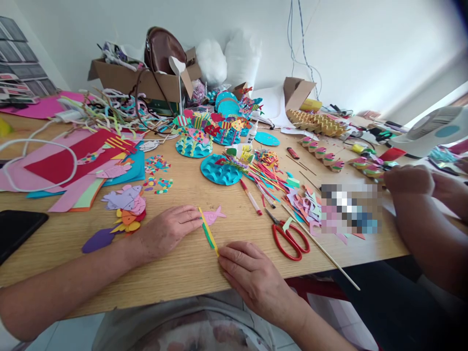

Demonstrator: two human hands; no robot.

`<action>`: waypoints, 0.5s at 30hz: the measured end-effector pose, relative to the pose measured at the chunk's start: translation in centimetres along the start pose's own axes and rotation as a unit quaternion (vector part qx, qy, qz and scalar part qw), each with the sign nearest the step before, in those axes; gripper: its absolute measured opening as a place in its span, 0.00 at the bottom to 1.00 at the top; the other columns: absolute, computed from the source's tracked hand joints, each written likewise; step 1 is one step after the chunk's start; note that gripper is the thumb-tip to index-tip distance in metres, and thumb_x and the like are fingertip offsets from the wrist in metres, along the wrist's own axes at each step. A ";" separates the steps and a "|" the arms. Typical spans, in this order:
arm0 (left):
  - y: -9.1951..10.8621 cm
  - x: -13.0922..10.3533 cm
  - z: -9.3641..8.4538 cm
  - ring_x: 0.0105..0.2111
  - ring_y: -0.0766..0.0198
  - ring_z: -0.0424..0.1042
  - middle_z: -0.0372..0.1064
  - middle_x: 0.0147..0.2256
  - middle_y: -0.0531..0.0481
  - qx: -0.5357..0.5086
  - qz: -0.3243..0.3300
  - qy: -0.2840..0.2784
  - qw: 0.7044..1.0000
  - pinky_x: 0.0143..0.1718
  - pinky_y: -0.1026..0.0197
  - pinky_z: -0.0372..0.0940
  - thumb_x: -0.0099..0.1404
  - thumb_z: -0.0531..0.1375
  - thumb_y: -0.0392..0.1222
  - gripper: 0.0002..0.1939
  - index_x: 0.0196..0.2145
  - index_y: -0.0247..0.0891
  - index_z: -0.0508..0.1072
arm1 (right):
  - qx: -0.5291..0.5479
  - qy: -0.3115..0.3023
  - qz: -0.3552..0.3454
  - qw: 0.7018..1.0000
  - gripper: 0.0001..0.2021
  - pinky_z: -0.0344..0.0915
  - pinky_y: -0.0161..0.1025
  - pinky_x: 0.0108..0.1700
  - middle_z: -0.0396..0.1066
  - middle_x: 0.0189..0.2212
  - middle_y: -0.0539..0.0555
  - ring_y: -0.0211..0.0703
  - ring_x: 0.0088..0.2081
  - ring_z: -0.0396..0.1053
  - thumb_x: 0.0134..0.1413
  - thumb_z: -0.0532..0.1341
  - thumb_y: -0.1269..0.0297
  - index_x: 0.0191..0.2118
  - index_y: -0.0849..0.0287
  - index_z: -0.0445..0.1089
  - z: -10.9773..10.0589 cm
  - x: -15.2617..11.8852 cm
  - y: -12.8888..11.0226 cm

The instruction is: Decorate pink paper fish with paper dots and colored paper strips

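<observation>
A narrow yellow paper strip (pixel 206 226) lies slanted over the wooden table, with a green strip (pixel 209 238) along its lower left side. The fingertips of my left hand (pixel 164 234) hold its upper end, fingers together. At the lower end, my right hand (pixel 252 275) pinches the strip between thumb and fingers. A pink paper fish (pixel 215 215) lies flat just beyond the strip, partly behind it. Red-handled scissors (pixel 290 239) rest open to the right of my hands, beside a thin wooden stick (pixel 325 251). Left of my left hand lie stacked purple and orange paper fish (pixel 126 202).
Blue wavy discs with paper fish (pixel 193 147) stand at the back, near a glue bottle (pixel 252 132). Coloured strips (pixel 265 178) and paper scraps (pixel 305 207) lie mid-right. A phone (pixel 20 231) is at the left edge. Another person's arm (pixel 417 219) reaches in from the right.
</observation>
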State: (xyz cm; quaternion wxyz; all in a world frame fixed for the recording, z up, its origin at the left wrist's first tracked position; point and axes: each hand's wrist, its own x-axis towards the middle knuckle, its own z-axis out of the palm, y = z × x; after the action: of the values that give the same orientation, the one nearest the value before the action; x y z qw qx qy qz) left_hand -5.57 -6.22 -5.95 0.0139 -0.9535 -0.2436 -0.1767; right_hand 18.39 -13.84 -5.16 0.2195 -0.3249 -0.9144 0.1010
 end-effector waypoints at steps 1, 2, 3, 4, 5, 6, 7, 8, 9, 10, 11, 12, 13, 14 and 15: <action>0.0 0.0 0.0 0.49 0.57 0.59 0.65 0.47 0.43 0.001 -0.001 -0.003 1.000 0.51 0.54 0.59 0.62 0.44 0.28 0.19 0.48 0.33 0.66 | 0.000 0.000 -0.001 1.000 0.09 0.63 0.41 0.46 0.70 0.41 0.57 0.43 0.45 0.63 0.58 0.53 0.71 0.43 0.63 0.66 0.0 0.0 0.0; 0.0 0.0 0.0 0.49 0.57 0.59 0.65 0.47 0.43 0.003 -0.002 -0.006 1.000 0.51 0.54 0.59 0.62 0.44 0.28 0.19 0.48 0.33 0.66 | 0.001 0.000 -0.001 1.000 0.09 0.63 0.41 0.46 0.70 0.41 0.57 0.43 0.45 0.63 0.58 0.53 0.71 0.43 0.63 0.66 0.0 -0.1 0.0; 0.0 -0.1 0.0 0.49 0.57 0.59 0.64 0.47 0.42 0.005 -0.004 -0.009 1.000 0.50 0.53 0.59 0.62 0.44 0.28 0.19 0.48 0.33 0.66 | 0.001 0.000 0.000 1.000 0.09 0.63 0.41 0.46 0.70 0.41 0.57 0.43 0.46 0.63 0.58 0.53 0.71 0.43 0.62 0.66 0.0 -0.1 0.0; 0.0 -0.1 0.0 0.49 0.56 0.59 0.64 0.47 0.42 0.006 -0.006 -0.012 1.000 0.50 0.53 0.59 0.62 0.44 0.28 0.20 0.48 0.33 0.66 | 0.001 -0.001 0.001 1.000 0.09 0.63 0.41 0.46 0.70 0.42 0.57 0.43 0.46 0.62 0.58 0.53 0.71 0.43 0.62 0.66 0.0 -0.1 0.0; 0.0 -0.1 0.0 0.50 0.56 0.59 0.64 0.48 0.41 0.008 -0.008 -0.014 1.000 0.50 0.53 0.59 0.62 0.44 0.28 0.20 0.48 0.33 0.66 | 0.002 -0.001 0.003 1.000 0.09 0.63 0.41 0.46 0.70 0.42 0.57 0.43 0.46 0.62 0.58 0.53 0.71 0.43 0.62 0.66 -0.1 -0.2 0.0; 0.0 -0.2 0.1 0.50 0.56 0.59 0.63 0.48 0.41 0.008 -0.011 -0.014 1.000 0.50 0.52 0.60 0.62 0.45 0.28 0.20 0.49 0.33 0.66 | 0.002 -0.002 0.005 1.000 0.10 0.63 0.41 0.46 0.70 0.42 0.57 0.43 0.45 0.62 0.58 0.53 0.71 0.43 0.62 0.66 -0.1 -0.1 0.0; 0.0 -0.2 0.1 0.50 0.56 0.59 0.63 0.48 0.41 0.008 -0.013 -0.013 1.000 0.50 0.52 0.60 0.62 0.45 0.28 0.20 0.49 0.34 0.65 | 0.003 -0.002 0.007 1.000 0.10 0.62 0.42 0.46 0.70 0.42 0.56 0.44 0.45 0.62 0.58 0.53 0.71 0.43 0.62 0.66 -0.1 -0.1 0.0; -0.1 -0.2 0.1 0.50 0.56 0.58 0.63 0.48 0.41 0.008 -0.014 -0.012 1.000 0.50 0.52 0.60 0.62 0.45 0.28 0.20 0.49 0.34 0.65 | 0.003 -0.002 0.009 1.000 0.10 0.62 0.42 0.46 0.70 0.42 0.56 0.44 0.45 0.62 0.58 0.52 0.71 0.43 0.62 0.66 -0.1 -0.1 0.0; -0.1 -0.3 0.2 0.50 0.56 0.58 0.62 0.48 0.42 0.008 -0.015 -0.011 1.000 0.50 0.52 0.59 0.62 0.45 0.28 0.20 0.49 0.34 0.65 | 0.003 -0.003 0.011 1.000 0.10 0.63 0.42 0.46 0.70 0.42 0.56 0.44 0.45 0.62 0.58 0.52 0.71 0.43 0.62 0.66 -0.1 -0.1 0.0; -0.1 -0.3 0.2 0.50 0.56 0.58 0.62 0.48 0.42 0.009 -0.015 -0.011 1.000 0.50 0.52 0.59 0.62 0.45 0.28 0.20 0.49 0.35 0.65 | 0.003 -0.005 0.013 1.000 0.10 0.63 0.42 0.45 0.70 0.42 0.57 0.44 0.45 0.62 0.58 0.52 0.70 0.43 0.63 0.66 -0.1 -0.1 -0.1; -0.1 -0.3 0.2 0.50 0.56 0.58 0.62 0.48 0.42 0.009 -0.015 -0.011 1.000 0.50 0.52 0.59 0.62 0.45 0.28 0.20 0.49 0.35 0.65 | 0.003 -0.008 0.013 1.000 0.10 0.63 0.42 0.45 0.70 0.42 0.57 0.44 0.45 0.62 0.58 0.52 0.70 0.43 0.63 0.66 -0.1 -0.1 -0.2; -0.1 -0.3 0.2 0.50 0.56 0.58 0.62 0.48 0.42 0.009 -0.014 -0.012 1.000 0.50 0.52 0.59 0.62 0.46 0.28 0.20 0.49 0.35 0.65 | 0.003 -0.011 0.014 1.000 0.10 0.63 0.42 0.45 0.70 0.42 0.57 0.44 0.44 0.63 0.58 0.52 0.70 0.43 0.63 0.66 -0.2 -0.1 -0.3; -0.1 -0.2 0.1 0.50 0.56 0.58 0.62 0.47 0.42 0.009 -0.013 -0.014 1.000 0.50 0.52 0.59 0.62 0.46 0.28 0.19 0.49 0.34 0.65 | 0.003 -0.014 0.014 1.000 0.10 0.63 0.42 0.45 0.70 0.41 0.57 0.44 0.44 0.63 0.58 0.52 0.70 0.43 0.63 0.66 -0.3 -0.2 -0.4; -0.1 -0.2 0.1 0.50 0.55 0.58 0.62 0.47 0.41 0.010 -0.012 -0.014 1.000 0.50 0.52 0.59 0.62 0.46 0.28 0.19 0.49 0.34 0.65 | 0.003 -0.017 0.014 1.000 0.10 0.63 0.42 0.45 0.70 0.41 0.57 0.44 0.44 0.63 0.58 0.52 0.69 0.43 0.62 0.66 -0.4 -0.2 -0.5; -0.1 -0.1 0.0 0.49 0.55 0.58 0.63 0.46 0.41 0.010 -0.010 -0.013 1.000 0.50 0.52 0.59 0.62 0.46 0.28 0.19 0.48 0.33 0.66 | 0.004 -0.018 0.013 1.000 0.10 0.63 0.42 0.45 0.70 0.41 0.57 0.44 0.44 0.62 0.57 0.53 0.69 0.43 0.62 0.66 -0.6 -0.2 -0.5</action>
State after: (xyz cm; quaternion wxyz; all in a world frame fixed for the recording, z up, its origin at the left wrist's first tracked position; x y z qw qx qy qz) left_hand -5.71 -6.23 -6.00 0.0187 -0.9532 -0.2550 -0.1615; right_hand 18.54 -14.30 -4.51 0.2029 -0.3340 -0.9134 0.1136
